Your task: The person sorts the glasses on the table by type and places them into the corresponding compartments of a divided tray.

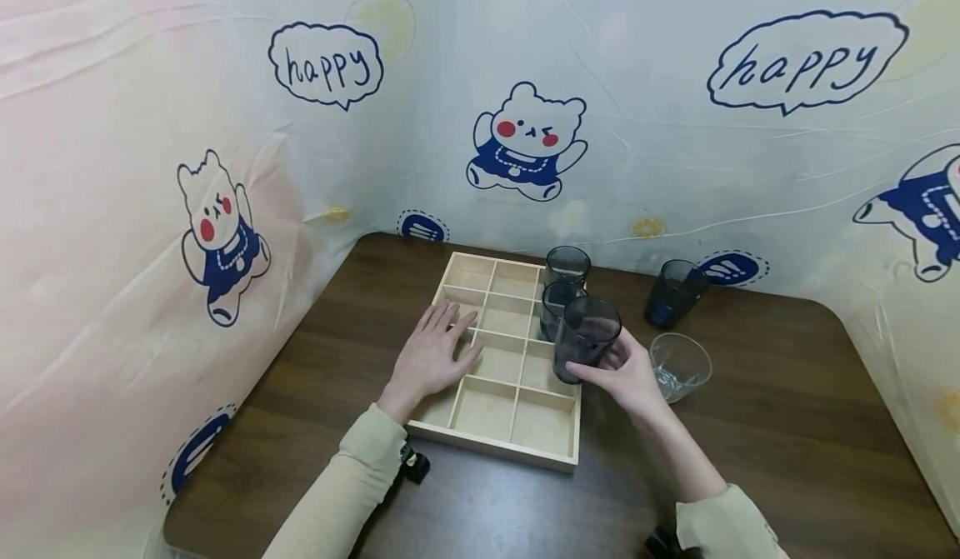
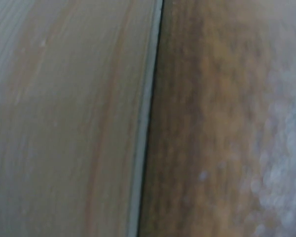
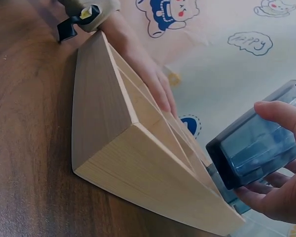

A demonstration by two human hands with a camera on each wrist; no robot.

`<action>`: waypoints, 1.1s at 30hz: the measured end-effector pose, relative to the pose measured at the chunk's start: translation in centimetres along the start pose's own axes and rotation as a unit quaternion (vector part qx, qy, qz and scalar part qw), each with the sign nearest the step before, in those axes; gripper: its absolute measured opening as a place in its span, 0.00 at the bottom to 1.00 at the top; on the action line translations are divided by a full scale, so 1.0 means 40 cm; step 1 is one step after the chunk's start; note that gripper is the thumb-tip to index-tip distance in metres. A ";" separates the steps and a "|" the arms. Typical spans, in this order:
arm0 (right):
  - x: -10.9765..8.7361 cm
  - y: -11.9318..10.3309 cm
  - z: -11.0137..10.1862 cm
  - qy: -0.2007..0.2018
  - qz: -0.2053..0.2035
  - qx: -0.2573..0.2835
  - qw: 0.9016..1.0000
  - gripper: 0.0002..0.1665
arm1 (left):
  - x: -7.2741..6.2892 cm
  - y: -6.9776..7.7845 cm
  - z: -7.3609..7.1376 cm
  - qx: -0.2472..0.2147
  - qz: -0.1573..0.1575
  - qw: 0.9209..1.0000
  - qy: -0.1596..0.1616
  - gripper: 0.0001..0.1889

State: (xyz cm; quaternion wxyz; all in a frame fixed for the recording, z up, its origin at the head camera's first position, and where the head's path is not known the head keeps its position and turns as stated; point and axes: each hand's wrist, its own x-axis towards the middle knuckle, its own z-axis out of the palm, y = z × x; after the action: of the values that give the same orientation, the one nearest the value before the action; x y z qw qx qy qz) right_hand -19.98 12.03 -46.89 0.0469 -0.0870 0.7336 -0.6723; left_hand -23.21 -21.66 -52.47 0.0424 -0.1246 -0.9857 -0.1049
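My right hand grips a dark tinted drinking glass between thumb and fingers, over the right column of a divided wooden box. In the right wrist view the glass is tilted, its thick base towards the box. Two more tinted glasses stand at the box's far right: one in the back corner, the other just nearer, partly hidden by the held glass. On the box's left side rests my left hand, fingers spread. The left wrist view shows only blurred wood at close range.
Right of the box, a dark glass and a clear glass stand on the brown table. A printed cloth hangs behind the table. Thin dividers split the box into several compartments.
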 end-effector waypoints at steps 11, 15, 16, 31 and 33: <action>0.005 0.023 0.047 0.014 -0.029 0.005 0.999 0.45 | -0.001 -0.003 0.004 0.000 0.002 1.000 0.002 0.38; 0.002 0.036 0.060 0.019 -0.048 -0.008 0.999 0.45 | 0.000 -0.002 0.003 0.002 0.003 1.000 0.004 0.38; 0.002 0.039 0.062 0.019 -0.054 -0.015 0.998 0.45 | 0.000 -0.002 0.003 0.003 0.004 1.000 0.005 0.38; -0.002 0.068 0.071 0.012 -0.094 -0.149 0.984 0.45 | 0.003 0.001 0.002 0.011 0.000 1.000 -0.002 0.38; -0.001 0.069 0.071 0.013 -0.103 -0.165 0.981 0.44 | 0.002 0.000 0.001 0.012 0.000 1.000 -0.004 0.38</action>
State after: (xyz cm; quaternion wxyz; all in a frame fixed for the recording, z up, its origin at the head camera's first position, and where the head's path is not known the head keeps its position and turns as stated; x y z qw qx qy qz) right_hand -19.59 9.50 -49.91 -0.0474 -0.1599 0.8218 -0.5448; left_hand -23.28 -21.62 -52.48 0.0401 -0.1242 -0.9871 -0.0925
